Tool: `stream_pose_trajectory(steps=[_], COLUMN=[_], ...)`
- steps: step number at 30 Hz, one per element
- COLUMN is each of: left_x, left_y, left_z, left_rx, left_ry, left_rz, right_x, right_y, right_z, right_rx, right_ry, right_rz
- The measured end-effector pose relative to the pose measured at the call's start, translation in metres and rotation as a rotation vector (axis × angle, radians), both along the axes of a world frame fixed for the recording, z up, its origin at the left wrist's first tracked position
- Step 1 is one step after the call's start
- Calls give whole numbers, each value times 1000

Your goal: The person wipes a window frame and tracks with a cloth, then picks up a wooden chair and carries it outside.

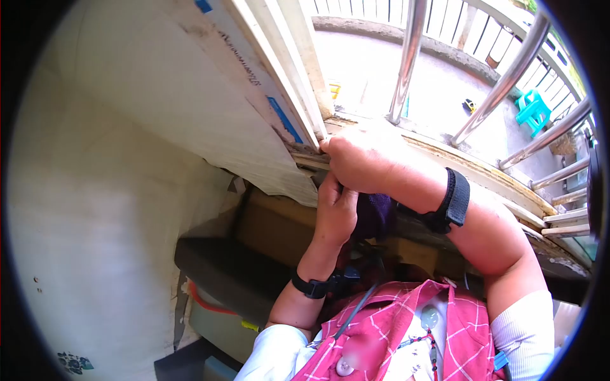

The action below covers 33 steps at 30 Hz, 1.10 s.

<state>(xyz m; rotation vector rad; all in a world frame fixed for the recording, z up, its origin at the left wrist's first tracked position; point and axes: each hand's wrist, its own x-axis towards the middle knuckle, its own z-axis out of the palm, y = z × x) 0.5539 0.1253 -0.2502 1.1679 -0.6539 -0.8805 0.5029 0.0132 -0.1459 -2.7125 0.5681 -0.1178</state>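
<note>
Right hand (356,157) and left hand (337,206) met at the lower corner of the window frame (293,70), the right one just above the left and overlapping its fingertips. The right hand was curled in, its thumb side against the foot of the pale upright, though whether it pinched anything there could not be told. The left hand was partly closed, palm hidden, with its thumb pointing up close beneath the right hand (what it held, if anything, was out of sight). The frame rose at a slant from that corner, between a whitish panel (127,127) and the opening; strips of blue tape (284,119) and a line of printed lettering marked the band beside it. To the right of the corner, the sill (470,159) ran down under metal bars (410,63). Beyond the bars were a teal stool (534,113) and a railing (464,28). Dark purple material (373,217) showed just below the right forearm, too shaded to identify. Black straps circled the left wrist (312,287) and the right forearm (413,184). Lower left, a dark slab (222,263) lay above a greyish container (219,330) with a red rim (a small yellow-green piece (250,326) stuck out at its side). A red checked garment (394,317) and a green pendant (430,317) filled the near edge.
</note>
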Motion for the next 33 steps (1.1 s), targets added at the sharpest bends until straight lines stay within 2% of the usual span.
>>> stream_pose_trajectory(steps=[2,6,11,14,17,25,29,31,33], left_x=[-5,-14,-28,-39,-57,-122,-159,-178,-198], left_y=[-1,-1,0,-2,-5,-20,-32,-39,-49], left_z=[4,7,9,11,12,13,8,7,0], left_rx=[11,12,37,78,95,46,30,41,-12], left_ry=[-55,-76,-158,-232,-298,-350,-463,-514,-588], left_rz=[-23,-52,-76,-90,-109,-213,-309,-459,-473], right_x=[-13,-24,-42,-50,-67,-147,-194,-222,-246], right_y=[-1,-2,-4,-11,-10,-14,-12,-12,-13], right_z=[5,6,-5,-14,-11,-15,-9,-11,-15], right_rx=[-9,-4,-79,-183,-206,-214,-201,-201,-199], right_ry=[-89,-75,-224,-142,-42,-6,100,108,121], right_rz=[82,101,89,127,80,-44,-180,-232,-293])
